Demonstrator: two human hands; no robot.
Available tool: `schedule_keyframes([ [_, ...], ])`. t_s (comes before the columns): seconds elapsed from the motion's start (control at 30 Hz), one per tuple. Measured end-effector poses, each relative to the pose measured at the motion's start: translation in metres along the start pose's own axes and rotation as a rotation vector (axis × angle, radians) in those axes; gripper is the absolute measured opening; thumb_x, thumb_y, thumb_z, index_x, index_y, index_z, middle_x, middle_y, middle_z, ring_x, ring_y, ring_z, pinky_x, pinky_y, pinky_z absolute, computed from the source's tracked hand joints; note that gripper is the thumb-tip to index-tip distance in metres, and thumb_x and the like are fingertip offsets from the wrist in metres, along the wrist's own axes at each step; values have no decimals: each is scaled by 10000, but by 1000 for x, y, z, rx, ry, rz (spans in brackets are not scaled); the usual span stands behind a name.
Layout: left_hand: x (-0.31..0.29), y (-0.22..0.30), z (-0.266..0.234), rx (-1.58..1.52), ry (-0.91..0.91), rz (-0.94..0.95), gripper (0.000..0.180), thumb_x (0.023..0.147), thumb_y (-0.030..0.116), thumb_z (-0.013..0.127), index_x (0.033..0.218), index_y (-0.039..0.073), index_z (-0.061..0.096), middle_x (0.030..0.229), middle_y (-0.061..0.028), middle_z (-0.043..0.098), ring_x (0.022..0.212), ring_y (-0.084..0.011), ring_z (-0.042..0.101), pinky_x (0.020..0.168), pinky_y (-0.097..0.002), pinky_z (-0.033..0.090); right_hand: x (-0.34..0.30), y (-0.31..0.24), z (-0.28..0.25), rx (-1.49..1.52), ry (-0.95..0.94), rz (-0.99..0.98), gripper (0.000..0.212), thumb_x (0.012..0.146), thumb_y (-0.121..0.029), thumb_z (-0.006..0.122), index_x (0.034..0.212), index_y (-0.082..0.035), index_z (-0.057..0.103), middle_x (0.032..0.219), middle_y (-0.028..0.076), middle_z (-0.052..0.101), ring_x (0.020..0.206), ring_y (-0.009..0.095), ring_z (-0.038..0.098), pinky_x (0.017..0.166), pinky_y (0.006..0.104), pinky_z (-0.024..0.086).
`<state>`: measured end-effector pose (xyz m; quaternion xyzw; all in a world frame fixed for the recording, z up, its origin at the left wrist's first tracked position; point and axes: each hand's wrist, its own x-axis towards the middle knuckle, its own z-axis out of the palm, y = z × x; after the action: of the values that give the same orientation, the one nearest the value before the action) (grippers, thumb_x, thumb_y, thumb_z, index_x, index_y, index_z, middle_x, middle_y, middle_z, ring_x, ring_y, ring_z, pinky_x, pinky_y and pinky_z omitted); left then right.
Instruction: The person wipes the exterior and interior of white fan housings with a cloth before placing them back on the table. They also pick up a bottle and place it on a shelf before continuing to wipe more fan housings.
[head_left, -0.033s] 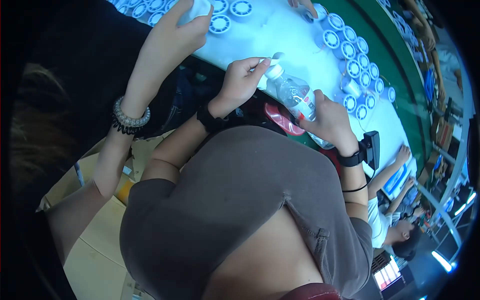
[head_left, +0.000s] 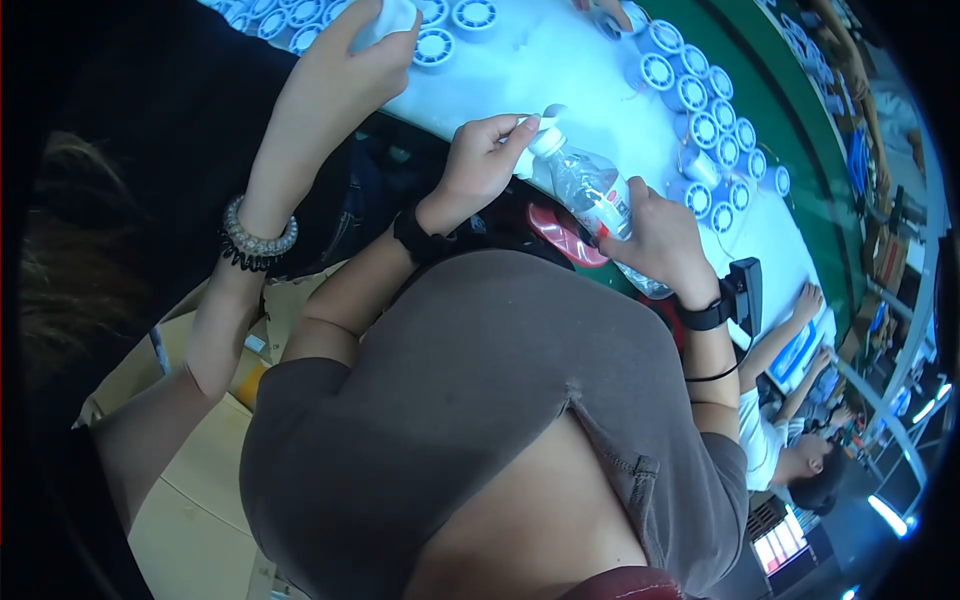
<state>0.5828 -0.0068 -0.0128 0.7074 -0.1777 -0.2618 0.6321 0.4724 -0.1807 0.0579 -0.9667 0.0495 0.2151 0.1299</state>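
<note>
A clear plastic bottle [head_left: 590, 190] with a white cap [head_left: 546, 141] and a red-and-white label tilts over the table's near edge, its cap toward the upper left. My right hand [head_left: 655, 235] is wrapped around its lower half. Beside the cap, my left hand [head_left: 490, 165] has thumb and forefinger closed on a thin white piece of sheet [head_left: 545, 122], whose exact kind I cannot make out. More white material hangs below those fingers.
White cylindrical parts [head_left: 703, 130] with slotted round tops crowd the white table [head_left: 500, 90] at right; more stand upper left. A co-worker's hand [head_left: 375, 60] holds something white at left. Another hand [head_left: 612, 12] is across the table. A green belt [head_left: 750, 70] runs behind.
</note>
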Motion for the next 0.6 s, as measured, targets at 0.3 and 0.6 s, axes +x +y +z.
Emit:
schedule_keyframes([
  [0.3,-3,-15,36,-260,-82,-90,289,855,214,461,767,-33,581,574,38,479,535,-20,387,484,-185,321,-31,14,-5,-33,-39,26,459,549,-299,625,803,48,467,536,160,511,485,293,525,462,331,420],
  [0.6,1,-19,53,-392,-89,-195,288,855,219,460,810,-39,581,668,9,535,603,-39,454,556,-184,370,-41,29,-3,-8,-11,36,441,550,-278,620,813,48,481,524,152,508,485,284,528,459,333,417],
])
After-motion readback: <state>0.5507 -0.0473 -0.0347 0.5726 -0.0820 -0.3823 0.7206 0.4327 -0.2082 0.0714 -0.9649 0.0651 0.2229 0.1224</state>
